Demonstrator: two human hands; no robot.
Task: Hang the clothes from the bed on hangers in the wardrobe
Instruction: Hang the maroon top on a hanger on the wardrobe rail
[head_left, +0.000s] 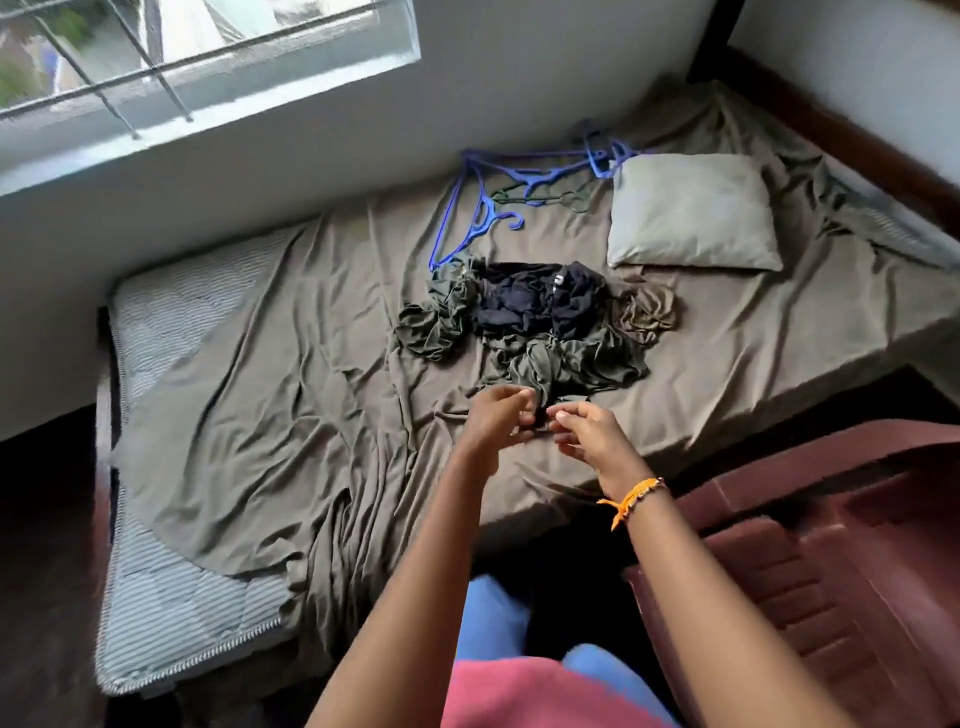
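Your fingers (519, 400) on both hands hang loosely curled, gripping nothing, w/ left hand (498, 415) & right hand (584, 428) just short of the olive garment (561, 364) at the near edge of the clothes pile (530, 317). Fabric looks light, soft, floppy, so take it by collar/shoulders, not mid-bunch. Hangers (498, 208) lie beyond the pile, beside the pillow (691, 213).

Both arms outstretched, left hand (498, 415) and right hand (584, 431) loosely curled.
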